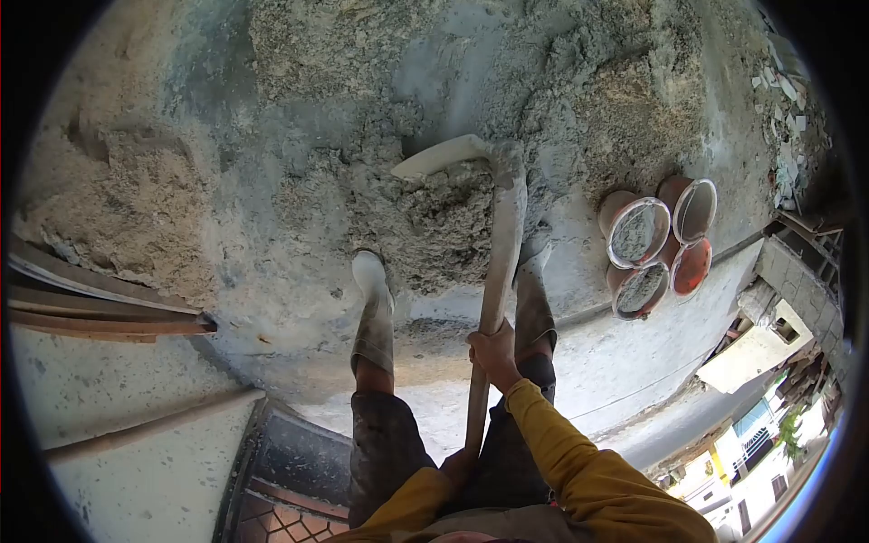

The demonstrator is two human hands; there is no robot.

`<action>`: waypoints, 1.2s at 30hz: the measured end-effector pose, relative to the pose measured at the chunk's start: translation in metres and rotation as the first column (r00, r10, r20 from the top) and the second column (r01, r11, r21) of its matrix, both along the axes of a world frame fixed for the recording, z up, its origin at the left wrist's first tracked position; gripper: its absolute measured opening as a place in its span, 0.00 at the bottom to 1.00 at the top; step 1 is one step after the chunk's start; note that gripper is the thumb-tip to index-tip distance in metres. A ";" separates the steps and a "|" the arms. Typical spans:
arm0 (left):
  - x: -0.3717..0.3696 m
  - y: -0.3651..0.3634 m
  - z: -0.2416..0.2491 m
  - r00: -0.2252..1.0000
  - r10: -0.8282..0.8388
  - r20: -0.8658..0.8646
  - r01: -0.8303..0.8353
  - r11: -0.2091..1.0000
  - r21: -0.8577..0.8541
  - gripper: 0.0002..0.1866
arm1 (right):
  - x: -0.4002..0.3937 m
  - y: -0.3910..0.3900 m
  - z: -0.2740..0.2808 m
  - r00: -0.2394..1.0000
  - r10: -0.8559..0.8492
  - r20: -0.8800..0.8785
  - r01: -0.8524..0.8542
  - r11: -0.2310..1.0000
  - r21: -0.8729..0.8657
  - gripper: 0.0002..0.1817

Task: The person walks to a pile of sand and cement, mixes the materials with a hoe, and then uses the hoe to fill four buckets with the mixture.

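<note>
A long-handled hoe (500,262) runs from my body out to the wet mortar mix. My right hand (495,355) is closed around the middle of its handle. Lower down, close to my thighs, my left hand (459,466) grips the handle's near end; it is in shadow and partly hidden. The hoe's pale curved blade (441,157) points left and rests at the heap of grey mortar (444,217) in front of my boots, with its lower edge against the mix. My white boots (368,276) stand apart on either side of the heap's near edge.
Several buckets (640,233) stand together on the right, at least two with grey mix inside. Beyond the hoe spreads more mortar and sand (625,100). Curved boards (109,312) lie at left, near a dark metal grille door (294,471). Rubble (786,118) lies far right.
</note>
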State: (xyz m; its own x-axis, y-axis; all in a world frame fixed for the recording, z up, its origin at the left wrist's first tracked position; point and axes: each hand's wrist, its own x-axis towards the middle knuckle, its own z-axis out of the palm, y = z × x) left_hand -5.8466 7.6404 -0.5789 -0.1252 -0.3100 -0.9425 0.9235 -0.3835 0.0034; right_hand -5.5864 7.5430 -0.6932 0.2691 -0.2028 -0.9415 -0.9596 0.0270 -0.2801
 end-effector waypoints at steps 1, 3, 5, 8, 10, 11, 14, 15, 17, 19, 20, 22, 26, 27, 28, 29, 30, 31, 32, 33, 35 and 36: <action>0.010 -0.001 -0.011 0.959 -0.218 0.183 0.211 0.976 0.058 0.26 | 0.017 0.006 -0.005 0.999 -0.007 0.033 0.006 1.000 0.013 0.12; 0.073 0.000 -0.036 0.907 -0.242 0.345 0.122 0.935 0.333 0.22 | 0.066 0.018 -0.036 0.987 -0.031 0.155 0.015 0.995 0.101 0.11; 0.136 0.013 -0.087 0.890 -0.218 0.401 -0.002 0.877 0.480 0.21 | 0.134 0.036 -0.080 0.968 -0.036 0.249 -0.026 0.969 0.244 0.07; 0.218 0.030 -0.137 0.825 -0.262 0.502 -0.063 0.839 0.541 0.23 | 0.219 0.063 -0.131 0.937 0.036 0.348 -0.148 0.942 0.300 0.07; 0.215 0.010 -0.127 0.887 -0.110 0.449 -0.115 0.889 0.444 0.23 | 0.214 0.064 -0.146 0.942 0.088 0.325 -0.181 0.946 0.270 0.09; 0.214 -0.007 -0.120 0.918 0.047 0.393 -0.188 0.925 0.330 0.23 | 0.191 0.053 -0.147 0.953 0.184 0.240 -0.241 0.942 0.233 0.07; 0.126 -0.070 -0.072 0.956 0.087 0.281 -0.157 0.959 0.237 0.24 | 0.107 0.010 -0.118 0.960 0.242 0.141 -0.263 0.953 0.153 0.13; 0.093 -0.083 -0.054 0.964 0.101 0.246 -0.163 0.956 0.244 0.24 | 0.091 -0.002 -0.084 0.969 0.245 0.031 -0.247 0.957 0.151 0.15; 0.023 -0.079 -0.026 0.892 -0.138 0.431 0.131 0.990 0.044 0.32 | 0.036 -0.025 -0.048 0.977 0.214 0.028 -0.215 0.969 0.123 0.20; 0.014 -0.071 -0.002 0.910 -0.086 0.406 0.092 0.996 0.005 0.35 | 0.007 -0.037 -0.011 0.994 0.109 0.014 -0.110 0.990 0.087 0.19; 0.009 -0.065 0.000 0.911 -0.125 0.392 0.142 0.990 -0.013 0.35 | 0.010 -0.045 -0.006 0.998 0.061 0.033 -0.063 0.996 0.065 0.20; 0.007 -0.056 -0.012 0.906 -0.234 0.352 0.248 0.969 0.005 0.34 | 0.020 -0.062 -0.006 0.995 -0.068 0.078 0.067 0.998 0.016 0.19; 0.155 -0.022 -0.080 0.801 -0.455 0.390 0.364 0.886 0.287 0.19 | 0.093 -0.098 -0.077 0.957 -0.231 0.176 0.234 0.972 0.007 0.05; 0.185 -0.004 -0.100 0.740 -0.487 0.464 0.360 0.869 0.340 0.16 | 0.113 -0.103 -0.106 0.939 -0.306 0.159 0.304 0.952 0.036 0.06; 0.214 0.017 -0.109 0.684 -0.522 0.509 0.388 0.852 0.351 0.15 | 0.122 -0.098 -0.128 0.915 -0.379 0.139 0.373 0.925 0.068 0.06; 0.235 0.044 -0.104 0.627 -0.554 0.547 0.415 0.832 0.368 0.14 | 0.114 -0.083 -0.139 0.916 -0.378 0.135 0.372 0.926 0.070 0.06; 0.246 0.076 -0.090 0.586 -0.610 0.534 0.476 0.792 0.383 0.14 | 0.107 -0.062 -0.147 0.868 -0.492 0.062 0.482 0.867 0.125 0.07; 0.251 0.108 -0.077 0.548 -0.658 0.517 0.526 0.751 0.399 0.14 | 0.103 -0.038 -0.150 0.811 -0.585 -0.019 0.579 0.797 0.173 0.07; 0.245 0.144 -0.063 0.538 -0.688 0.487 0.552 0.724 0.414 0.14 | 0.089 -0.002 -0.140 0.781 -0.622 -0.056 0.622 0.764 0.173 0.07; 0.231 0.182 -0.045 0.523 -0.719 0.458 0.581 0.694 0.425 0.15 | 0.067 0.042 -0.119 0.743 -0.663 -0.092 0.668 0.725 0.168 0.07; 0.201 0.253 -0.018 0.499 -0.755 0.426 0.620 0.654 0.433 0.15 | 0.013 0.116 -0.116 0.673 -0.723 -0.153 0.738 0.648 0.188 0.08; 0.188 0.281 -0.008 0.507 -0.775 0.378 0.641 0.632 0.435 0.15 | -0.001 0.146 -0.098 0.686 -0.706 -0.175 0.727 0.668 0.156 0.08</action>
State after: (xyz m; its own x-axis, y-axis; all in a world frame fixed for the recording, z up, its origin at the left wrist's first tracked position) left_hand -5.6589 7.9210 -0.5871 0.2804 -0.1191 -0.9525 0.2205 -0.9577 0.1847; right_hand -5.5872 7.6893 -0.7915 0.0305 -0.1045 -0.9941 -0.6407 0.7613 -0.0997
